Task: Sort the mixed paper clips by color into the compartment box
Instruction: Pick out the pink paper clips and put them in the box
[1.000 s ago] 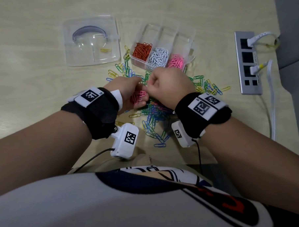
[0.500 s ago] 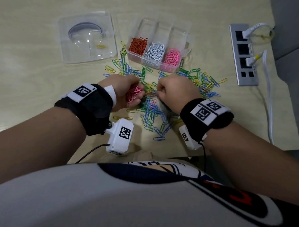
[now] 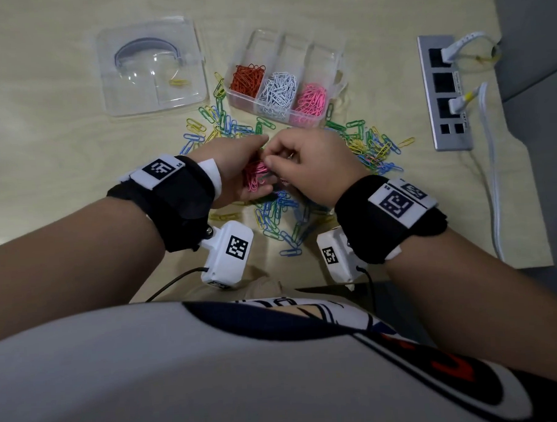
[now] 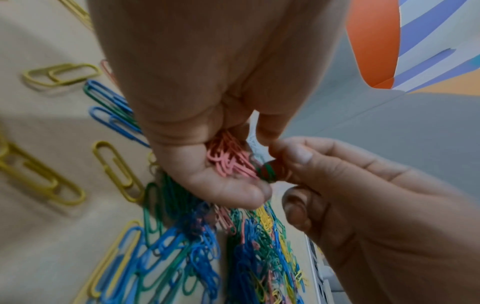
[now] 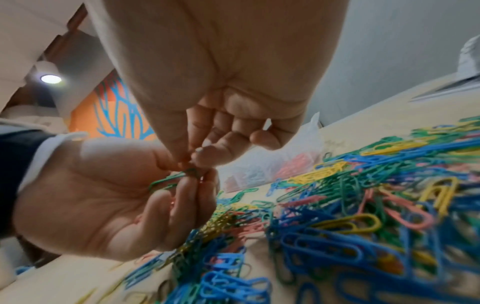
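Left hand: the left hand (image 3: pixel 234 168) sits just above the bench (image 3: pixel 44 151), palm turned up and inward, fingers (image 4: pixel 233 189) curled into a cup around a bunch of pink clips (image 3: pixel 256 176).
Left hand, wrist view: the pink clips (image 4: pixel 231 162) lie bunched in the hollow of the palm, with the thumb close over them.
Right hand: the right hand (image 3: pixel 307 161) is knuckles-up beside the left one, touching it at the fingertips; its thumb and forefinger are pressed together on a green clip (image 4: pixel 266 173).
Green clip: in the right wrist view the green clip (image 5: pixel 168 180) runs from the right pinch across the left fingertips; whether it is hooked to the pink ones cannot be told.
Other right fingers: folded loosely under the palm, holding nothing.
Loose pile: a pile of blue, green and yellow clips (image 3: pixel 280 217), with a few pink ones mixed in, is spread on the bench under and around both hands.
Box: the clear compartment box (image 3: pixel 335 80) stands on the bench beyond the hands, near the pile's far edge.
Box contents: the left compartment holds red clips (image 3: pixel 247 78), the middle one white clips (image 3: pixel 278 91), and the right one pink clips (image 3: pixel 310 99).
Lid: a clear lid (image 3: pixel 152 66) lies flat left of the box, with one yellow clip (image 3: pixel 179 82) on it.
Power strip: a grey power strip (image 3: pixel 444 92) lies at the right of the bench with white plugs in it.
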The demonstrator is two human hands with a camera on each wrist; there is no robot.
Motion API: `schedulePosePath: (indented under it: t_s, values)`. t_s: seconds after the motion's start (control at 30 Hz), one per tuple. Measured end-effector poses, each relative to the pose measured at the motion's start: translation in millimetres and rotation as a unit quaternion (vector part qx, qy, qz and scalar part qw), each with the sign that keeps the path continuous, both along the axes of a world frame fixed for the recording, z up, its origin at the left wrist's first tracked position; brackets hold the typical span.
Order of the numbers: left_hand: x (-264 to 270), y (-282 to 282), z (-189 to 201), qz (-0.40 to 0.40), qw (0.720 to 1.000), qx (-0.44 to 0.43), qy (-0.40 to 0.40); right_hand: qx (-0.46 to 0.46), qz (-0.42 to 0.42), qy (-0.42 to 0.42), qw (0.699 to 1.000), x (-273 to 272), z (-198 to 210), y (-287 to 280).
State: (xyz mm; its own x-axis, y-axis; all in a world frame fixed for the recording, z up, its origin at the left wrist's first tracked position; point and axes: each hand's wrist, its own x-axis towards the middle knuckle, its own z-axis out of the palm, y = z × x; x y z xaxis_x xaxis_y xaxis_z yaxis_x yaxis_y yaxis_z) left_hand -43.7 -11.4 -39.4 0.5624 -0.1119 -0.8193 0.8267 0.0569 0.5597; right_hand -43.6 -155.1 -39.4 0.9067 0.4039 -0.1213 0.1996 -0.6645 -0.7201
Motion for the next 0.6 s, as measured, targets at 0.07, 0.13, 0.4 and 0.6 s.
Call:
schedulePosePath:
  t_s: [0.07, 0.13, 0.4, 0.6]
  values:
    - [0, 2, -2, -0.005, 1.000, -0.005, 0.005, 0.005, -0.043, -0.038, 0.998, 0, -4, -3]
    - [-1, 6, -4, -0.005, 1.000, -0.006, 0.011, -0.024, -0.053, -0.063, 0.996, 1, -8, -8]
    - [0, 11, -2, 0.004, 1.000, -0.002, 0.014, -0.273, 0.072, -0.029, 0.959, 1, -19, -9]
    - [2, 8, 0, 0.002, 1.000, -0.005, 0.014, -0.193, 0.007, -0.034, 0.981, 1, -6, -12]
